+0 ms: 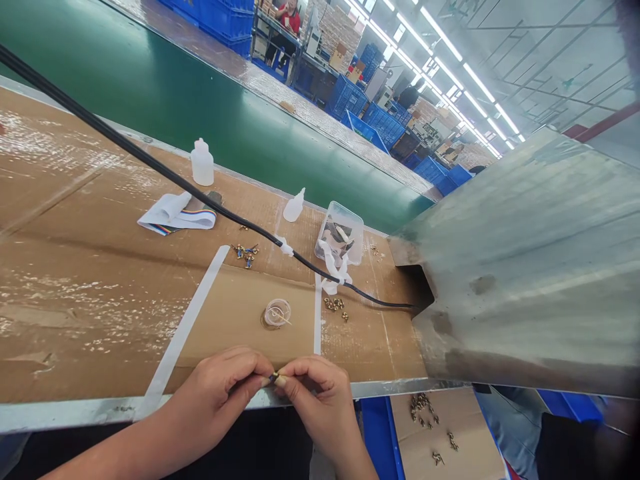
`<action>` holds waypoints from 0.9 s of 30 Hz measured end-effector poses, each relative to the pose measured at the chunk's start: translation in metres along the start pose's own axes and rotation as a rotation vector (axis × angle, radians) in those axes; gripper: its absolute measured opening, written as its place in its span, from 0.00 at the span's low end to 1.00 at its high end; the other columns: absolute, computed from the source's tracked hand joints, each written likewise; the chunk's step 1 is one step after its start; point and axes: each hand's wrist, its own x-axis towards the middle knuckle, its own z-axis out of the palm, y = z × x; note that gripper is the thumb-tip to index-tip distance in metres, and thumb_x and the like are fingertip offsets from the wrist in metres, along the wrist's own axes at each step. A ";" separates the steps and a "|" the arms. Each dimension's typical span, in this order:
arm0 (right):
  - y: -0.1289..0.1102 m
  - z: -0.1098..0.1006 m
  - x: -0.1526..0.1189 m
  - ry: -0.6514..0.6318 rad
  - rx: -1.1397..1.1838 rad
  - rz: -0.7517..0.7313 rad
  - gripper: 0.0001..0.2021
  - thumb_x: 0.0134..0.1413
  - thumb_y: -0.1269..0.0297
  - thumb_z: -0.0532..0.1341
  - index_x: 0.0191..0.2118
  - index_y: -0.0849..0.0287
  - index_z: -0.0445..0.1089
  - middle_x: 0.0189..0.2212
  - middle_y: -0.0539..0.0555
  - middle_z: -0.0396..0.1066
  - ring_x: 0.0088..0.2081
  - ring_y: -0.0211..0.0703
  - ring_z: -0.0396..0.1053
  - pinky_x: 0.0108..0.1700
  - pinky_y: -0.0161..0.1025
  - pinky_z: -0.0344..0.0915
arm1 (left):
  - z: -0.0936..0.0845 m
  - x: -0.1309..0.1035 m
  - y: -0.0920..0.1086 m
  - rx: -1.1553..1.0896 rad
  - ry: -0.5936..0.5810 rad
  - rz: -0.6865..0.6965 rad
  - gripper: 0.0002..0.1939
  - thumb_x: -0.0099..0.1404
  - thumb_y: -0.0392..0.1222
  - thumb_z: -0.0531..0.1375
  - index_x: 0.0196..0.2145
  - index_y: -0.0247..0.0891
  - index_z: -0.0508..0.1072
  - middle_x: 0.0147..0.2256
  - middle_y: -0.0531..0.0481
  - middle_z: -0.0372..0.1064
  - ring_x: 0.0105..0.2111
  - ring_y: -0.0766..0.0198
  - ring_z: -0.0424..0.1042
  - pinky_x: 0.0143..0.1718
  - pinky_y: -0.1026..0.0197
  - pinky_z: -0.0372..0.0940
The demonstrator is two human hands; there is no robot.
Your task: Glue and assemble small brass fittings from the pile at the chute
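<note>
My left hand (225, 390) and my right hand (317, 400) meet at the front edge of the bench. Between their thumbs and forefingers both pinch one small dark-and-gold piece (274, 377), mostly covered by the fingertips. Just beyond them, a small clear cup (277, 312) with a thin stick in it rests on the cardboard. Several small blue-and-gold pieces (245, 253) lie farther back on the left. To the right of the taped strip sit several small brass-coloured pieces (334, 305).
A black cable (150, 163) slants across the bench into a metal housing (520, 267). Behind stand two white bottles (203, 163), a folded paper strip (175, 215) and a clear plastic box (345, 230). A green conveyor (200, 100) runs beyond. More pieces lie on cardboard (450, 413) lower right.
</note>
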 end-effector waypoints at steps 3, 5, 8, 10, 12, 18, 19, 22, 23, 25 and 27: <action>0.001 0.000 -0.001 0.004 0.010 -0.003 0.06 0.54 0.64 0.67 0.28 0.59 0.79 0.24 0.52 0.75 0.28 0.40 0.71 0.30 0.32 0.66 | 0.000 0.000 0.000 -0.001 -0.008 -0.008 0.10 0.69 0.36 0.54 0.33 0.42 0.73 0.29 0.57 0.73 0.30 0.69 0.73 0.33 0.72 0.64; 0.003 0.001 -0.002 0.012 0.017 -0.006 0.06 0.54 0.64 0.67 0.29 0.59 0.79 0.25 0.52 0.75 0.28 0.40 0.71 0.30 0.32 0.66 | 0.001 -0.001 -0.001 0.000 -0.012 -0.012 0.09 0.69 0.36 0.54 0.33 0.42 0.73 0.29 0.57 0.73 0.30 0.69 0.73 0.33 0.72 0.64; 0.005 0.003 -0.004 0.052 0.014 -0.033 0.05 0.54 0.64 0.67 0.30 0.57 0.79 0.25 0.51 0.76 0.28 0.39 0.71 0.30 0.32 0.65 | 0.001 -0.002 -0.003 0.001 -0.012 -0.023 0.09 0.69 0.38 0.54 0.34 0.42 0.73 0.29 0.56 0.73 0.30 0.68 0.73 0.33 0.70 0.65; 0.005 0.003 -0.005 0.078 -0.011 -0.070 0.04 0.55 0.66 0.67 0.30 0.57 0.79 0.26 0.51 0.76 0.28 0.38 0.71 0.30 0.31 0.65 | 0.001 -0.002 -0.003 -0.006 -0.012 -0.038 0.08 0.69 0.38 0.54 0.35 0.42 0.73 0.29 0.55 0.74 0.30 0.67 0.74 0.32 0.70 0.65; 0.005 0.003 -0.006 0.089 -0.053 -0.128 0.03 0.55 0.68 0.67 0.31 0.56 0.79 0.26 0.50 0.76 0.28 0.38 0.71 0.31 0.31 0.65 | 0.001 -0.002 -0.003 -0.028 -0.008 -0.037 0.08 0.70 0.38 0.55 0.36 0.43 0.74 0.31 0.55 0.74 0.31 0.67 0.74 0.33 0.70 0.66; 0.004 0.002 -0.009 0.126 -0.056 -0.351 0.08 0.53 0.74 0.68 0.35 0.51 0.78 0.31 0.49 0.79 0.34 0.38 0.76 0.38 0.30 0.71 | -0.001 0.001 -0.002 -0.125 0.034 0.023 0.09 0.68 0.34 0.58 0.37 0.47 0.76 0.34 0.59 0.77 0.34 0.70 0.76 0.38 0.73 0.68; 0.004 0.002 -0.010 0.121 -0.064 -0.384 0.09 0.54 0.74 0.68 0.36 0.51 0.78 0.32 0.49 0.79 0.35 0.39 0.76 0.39 0.31 0.71 | -0.001 0.001 -0.002 -0.138 0.046 0.025 0.09 0.68 0.34 0.58 0.37 0.47 0.76 0.34 0.59 0.78 0.34 0.70 0.77 0.39 0.73 0.68; 0.005 0.001 -0.013 0.095 -0.113 -0.456 0.10 0.56 0.73 0.67 0.41 0.49 0.78 0.37 0.51 0.79 0.37 0.39 0.77 0.41 0.31 0.73 | -0.002 0.002 -0.002 -0.161 0.087 0.013 0.08 0.66 0.34 0.60 0.36 0.46 0.77 0.35 0.57 0.79 0.36 0.67 0.78 0.40 0.71 0.71; 0.006 0.001 -0.014 0.086 -0.130 -0.468 0.11 0.57 0.73 0.66 0.42 0.49 0.77 0.38 0.51 0.79 0.38 0.39 0.77 0.41 0.31 0.73 | -0.002 0.001 -0.002 -0.165 0.098 0.008 0.07 0.66 0.35 0.60 0.36 0.46 0.78 0.36 0.56 0.80 0.36 0.66 0.79 0.40 0.71 0.71; 0.006 0.000 -0.014 0.076 -0.150 -0.478 0.11 0.58 0.73 0.65 0.43 0.49 0.77 0.39 0.52 0.79 0.39 0.39 0.77 0.42 0.31 0.74 | -0.003 0.000 -0.002 -0.169 0.107 0.001 0.07 0.65 0.35 0.61 0.36 0.46 0.78 0.36 0.56 0.80 0.36 0.65 0.79 0.40 0.70 0.72; 0.006 0.000 -0.014 0.077 -0.157 -0.480 0.11 0.59 0.73 0.65 0.43 0.50 0.77 0.39 0.52 0.78 0.39 0.39 0.77 0.42 0.31 0.74 | -0.004 -0.001 -0.002 -0.170 0.111 0.000 0.07 0.65 0.36 0.61 0.36 0.46 0.78 0.36 0.55 0.80 0.36 0.65 0.79 0.39 0.70 0.73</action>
